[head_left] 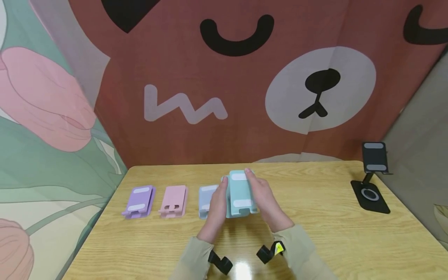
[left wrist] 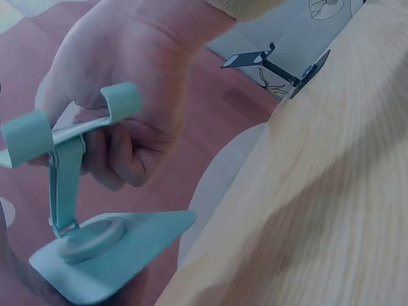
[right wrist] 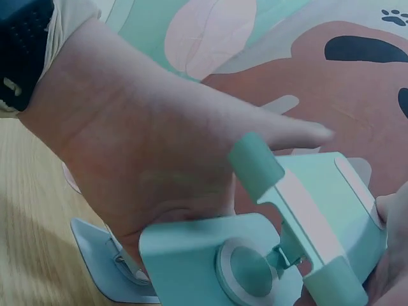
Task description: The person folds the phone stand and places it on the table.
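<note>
A teal folding phone stand (head_left: 241,190) is held in the air above the middle of the table, partly unfolded. My left hand (head_left: 217,204) grips its round-hinged base plate (right wrist: 182,255), with fingers behind the plate and the thumb extended. On the other side, my right hand (head_left: 264,196) grips the upper plate, thumb along its edge. In the left wrist view the right hand (left wrist: 140,70) has its fingers curled by the hooked top of the stand (left wrist: 67,197). A blue folded stand (head_left: 206,194) lies just behind the left hand, partly hidden by it.
To the left lie a pink folded stand (head_left: 174,200) and a purple folded stand (head_left: 140,201). An unfolded black stand (head_left: 374,159) stands at the right end of the wooden table (head_left: 308,241). Printed cloth (head_left: 189,144) hangs behind the table.
</note>
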{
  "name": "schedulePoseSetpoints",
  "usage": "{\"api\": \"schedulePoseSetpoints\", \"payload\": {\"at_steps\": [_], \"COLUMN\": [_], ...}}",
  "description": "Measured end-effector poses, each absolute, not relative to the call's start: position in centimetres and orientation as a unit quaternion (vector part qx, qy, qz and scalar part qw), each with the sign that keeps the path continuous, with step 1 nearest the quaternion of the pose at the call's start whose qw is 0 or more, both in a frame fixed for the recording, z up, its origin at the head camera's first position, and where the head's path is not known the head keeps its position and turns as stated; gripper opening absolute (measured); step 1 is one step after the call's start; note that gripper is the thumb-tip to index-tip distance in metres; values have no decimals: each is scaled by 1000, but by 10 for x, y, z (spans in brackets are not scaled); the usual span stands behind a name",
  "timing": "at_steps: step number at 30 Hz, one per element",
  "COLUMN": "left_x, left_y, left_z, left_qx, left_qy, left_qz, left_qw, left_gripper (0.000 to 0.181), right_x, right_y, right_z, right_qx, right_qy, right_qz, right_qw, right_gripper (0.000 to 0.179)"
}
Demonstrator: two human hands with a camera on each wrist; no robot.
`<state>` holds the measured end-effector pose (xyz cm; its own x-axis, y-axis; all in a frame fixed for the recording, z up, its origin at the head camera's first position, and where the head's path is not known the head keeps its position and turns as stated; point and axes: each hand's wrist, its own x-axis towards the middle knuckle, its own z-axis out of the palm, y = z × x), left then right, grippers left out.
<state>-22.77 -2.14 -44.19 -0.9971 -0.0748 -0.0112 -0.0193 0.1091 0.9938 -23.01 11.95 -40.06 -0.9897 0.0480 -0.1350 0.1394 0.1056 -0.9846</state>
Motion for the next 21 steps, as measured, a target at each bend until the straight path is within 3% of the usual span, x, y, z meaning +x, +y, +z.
{"api": "schedulePoseSetpoints", "payload": {"at_steps": [6, 14, 21], "left_x": [-224, -222, -224], "left_y": [-19, -19, -21], "left_z": [-439, -438, -436], "left_qx": [20, 3, 5], "left_qy": [-727, -698, -700], "left_qz": [-686, -717, -714], "left_qw": [-5, 7, 17], "left_gripper": [83, 70, 66], "right_x": [-228, -226, -232], "right_y": [114, 112, 118], "right_z": [-404, -400, -401], "right_qx": [48, 39, 34], "right_qy": [744, 751, 761], "right_qz": [-667, -659, -647], "right_qw": [1, -10, -36], "right_gripper": [61, 79, 66]}}
